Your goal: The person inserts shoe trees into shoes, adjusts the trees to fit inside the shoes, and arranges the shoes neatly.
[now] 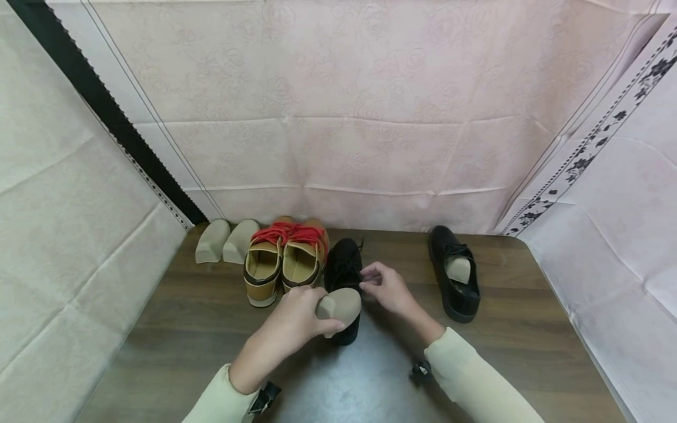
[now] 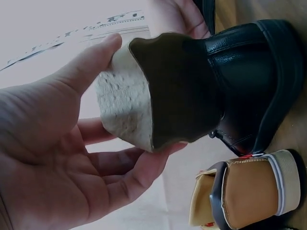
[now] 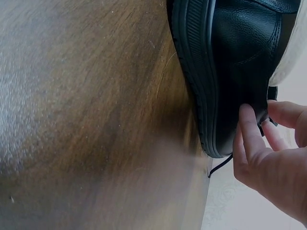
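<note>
My left hand [image 1: 298, 314] grips a beige shoe insert [image 1: 345, 306], thumb on one side and fingers on the other. The insert is over the opening of a black lace-up shoe [image 1: 342, 262], its flat pitted end towards my palm in the left wrist view. My right hand [image 1: 392, 292] pinches the upper of this shoe beside the laces, with fingertips [image 3: 246, 111] on its outer side. The shoe stands upright on the wooden surface, toe towards the back. The insert hides part of its opening.
Tan shoes [image 1: 261, 288] with red laces stand just left of the black shoe. Two more beige inserts [image 1: 213, 242] lie at the far left. Another black shoe [image 1: 463, 308], with an insert [image 1: 458, 269] inside, stands to the right. A pale patterned covering [image 1: 370, 147] rises behind.
</note>
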The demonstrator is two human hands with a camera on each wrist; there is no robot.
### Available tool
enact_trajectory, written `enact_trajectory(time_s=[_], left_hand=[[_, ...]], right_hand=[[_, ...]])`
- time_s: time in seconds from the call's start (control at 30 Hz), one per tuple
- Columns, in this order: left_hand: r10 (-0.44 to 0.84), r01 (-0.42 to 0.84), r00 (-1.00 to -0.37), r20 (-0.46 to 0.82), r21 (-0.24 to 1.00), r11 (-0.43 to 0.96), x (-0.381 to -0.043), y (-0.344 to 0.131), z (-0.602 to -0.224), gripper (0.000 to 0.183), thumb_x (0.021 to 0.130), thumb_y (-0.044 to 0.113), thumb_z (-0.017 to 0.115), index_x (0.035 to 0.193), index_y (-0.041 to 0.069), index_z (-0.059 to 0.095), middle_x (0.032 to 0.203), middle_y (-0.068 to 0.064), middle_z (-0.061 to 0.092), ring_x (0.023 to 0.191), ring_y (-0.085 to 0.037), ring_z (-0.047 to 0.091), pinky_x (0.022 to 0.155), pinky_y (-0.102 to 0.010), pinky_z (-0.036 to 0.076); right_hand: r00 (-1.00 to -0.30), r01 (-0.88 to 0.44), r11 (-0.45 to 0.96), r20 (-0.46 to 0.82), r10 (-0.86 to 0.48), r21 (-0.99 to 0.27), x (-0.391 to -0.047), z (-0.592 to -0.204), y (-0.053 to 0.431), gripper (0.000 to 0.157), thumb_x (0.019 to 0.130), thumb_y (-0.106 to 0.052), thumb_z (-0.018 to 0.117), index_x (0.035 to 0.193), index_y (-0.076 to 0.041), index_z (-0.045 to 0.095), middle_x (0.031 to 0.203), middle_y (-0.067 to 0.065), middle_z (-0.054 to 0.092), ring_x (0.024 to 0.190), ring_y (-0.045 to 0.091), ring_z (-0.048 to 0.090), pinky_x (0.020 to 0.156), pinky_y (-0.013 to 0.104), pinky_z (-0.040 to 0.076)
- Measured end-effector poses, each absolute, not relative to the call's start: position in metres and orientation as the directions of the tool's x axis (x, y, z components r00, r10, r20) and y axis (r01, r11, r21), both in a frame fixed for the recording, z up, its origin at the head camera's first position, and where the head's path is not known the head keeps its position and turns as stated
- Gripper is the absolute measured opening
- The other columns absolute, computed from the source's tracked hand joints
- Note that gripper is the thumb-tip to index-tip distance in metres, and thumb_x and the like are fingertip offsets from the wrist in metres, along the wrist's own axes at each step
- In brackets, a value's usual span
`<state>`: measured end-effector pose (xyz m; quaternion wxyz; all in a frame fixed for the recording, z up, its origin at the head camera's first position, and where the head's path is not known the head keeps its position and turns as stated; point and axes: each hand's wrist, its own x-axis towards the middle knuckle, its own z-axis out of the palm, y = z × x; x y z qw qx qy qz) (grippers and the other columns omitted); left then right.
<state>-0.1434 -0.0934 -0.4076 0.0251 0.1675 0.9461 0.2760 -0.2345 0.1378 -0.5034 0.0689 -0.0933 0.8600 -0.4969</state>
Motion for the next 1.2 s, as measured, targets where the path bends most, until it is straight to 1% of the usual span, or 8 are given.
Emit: enact_trajectory(time_s=[0.23, 0.4, 0.57, 0.63, 0.77, 0.93, 1.1, 1.2], left_hand=[[0.339, 0.352, -0.934, 0.116, 0.475, 0.807, -0.149, -0.086, -0.413, 0.044, 0.07, 0.048, 0.092, 0.078, 0.013, 0.066, 0.068, 0.004, 0.055, 0.064, -0.012, 0.05, 0.053, -0.026, 0.037], [0.35, 0.374, -0.926, 0.14, 0.453, 0.809, -0.154, -0.08, -0.417, 0.048, 0.07, 0.052, 0.089, 0.082, 0.011, 0.069, 0.068, 0.003, 0.055, 0.064, -0.012, 0.05, 0.053, -0.026, 0.038], [0.35, 0.398, -0.918, 0.188, 0.441, 0.805, -0.154, -0.076, -0.422, 0.05, 0.069, 0.05, 0.089, 0.087, 0.007, 0.072, 0.071, 0.0, 0.056, 0.065, -0.014, 0.05, 0.053, -0.026, 0.039], [0.357, 0.406, -0.914, 0.194, 0.45, 0.795, -0.154, -0.077, -0.425, 0.05, 0.07, 0.048, 0.089, 0.091, 0.006, 0.073, 0.075, -0.002, 0.058, 0.069, -0.015, 0.051, 0.056, -0.027, 0.04], [0.39, 0.419, -0.905, 0.169, 0.501, 0.757, -0.153, -0.081, -0.428, 0.048, 0.076, 0.045, 0.086, 0.102, 0.006, 0.076, 0.086, -0.003, 0.066, 0.08, -0.016, 0.057, 0.065, -0.03, 0.043], [0.406, 0.431, -0.897, 0.174, 0.548, 0.717, -0.153, -0.088, -0.43, 0.039, 0.082, 0.037, 0.085, 0.107, 0.008, 0.077, 0.098, -0.003, 0.074, 0.09, -0.019, 0.066, 0.074, -0.033, 0.049], [0.386, 0.411, -0.905, 0.181, 0.605, 0.682, -0.154, -0.089, -0.429, 0.041, 0.085, 0.03, 0.084, 0.116, 0.004, 0.076, 0.109, -0.01, 0.076, 0.104, -0.028, 0.07, 0.087, -0.044, 0.055], [0.382, 0.407, -0.907, 0.18, 0.612, 0.678, -0.156, -0.087, -0.43, 0.042, 0.086, 0.03, 0.084, 0.117, 0.003, 0.075, 0.11, -0.011, 0.076, 0.104, -0.03, 0.069, 0.087, -0.046, 0.055]], right_hand=[[-0.972, -0.091, 0.494, -0.03, -0.231, -0.864, -0.236, -0.505, 0.139, 0.021, 0.095, -0.012, 0.075, 0.115, -0.014, 0.07, 0.113, 0.004, 0.073, 0.105, 0.022, 0.071, 0.087, 0.039, 0.06], [-0.973, -0.087, 0.489, -0.032, -0.23, -0.868, -0.237, -0.504, 0.14, 0.021, 0.095, -0.012, 0.074, 0.116, -0.014, 0.07, 0.115, 0.005, 0.072, 0.106, 0.023, 0.07, 0.088, 0.041, 0.06], [-0.972, -0.083, 0.489, -0.038, -0.232, -0.868, -0.237, -0.505, 0.14, 0.021, 0.096, -0.013, 0.074, 0.117, -0.014, 0.07, 0.115, 0.005, 0.072, 0.107, 0.023, 0.07, 0.089, 0.041, 0.06], [-0.973, -0.083, 0.49, -0.037, -0.23, -0.868, -0.237, -0.506, 0.14, 0.021, 0.096, -0.012, 0.073, 0.116, -0.014, 0.07, 0.115, 0.005, 0.072, 0.107, 0.023, 0.07, 0.089, 0.041, 0.06], [-0.973, -0.077, 0.487, -0.04, -0.226, -0.87, -0.237, -0.506, 0.14, 0.021, 0.095, -0.012, 0.074, 0.116, -0.014, 0.07, 0.115, 0.005, 0.073, 0.107, 0.024, 0.07, 0.089, 0.041, 0.06], [-0.972, -0.072, 0.486, -0.047, -0.229, -0.871, -0.236, -0.505, 0.139, 0.021, 0.096, -0.012, 0.074, 0.116, -0.014, 0.07, 0.115, 0.005, 0.072, 0.107, 0.023, 0.07, 0.088, 0.041, 0.06], [-0.971, -0.069, 0.491, -0.054, -0.231, -0.868, -0.235, -0.504, 0.139, 0.021, 0.096, -0.012, 0.073, 0.117, -0.013, 0.069, 0.115, 0.005, 0.072, 0.107, 0.023, 0.07, 0.089, 0.042, 0.06], [-0.972, -0.061, 0.49, -0.06, -0.227, -0.869, -0.234, -0.503, 0.139, 0.021, 0.097, -0.012, 0.073, 0.117, -0.014, 0.069, 0.115, 0.005, 0.072, 0.107, 0.023, 0.07, 0.089, 0.042, 0.06]])
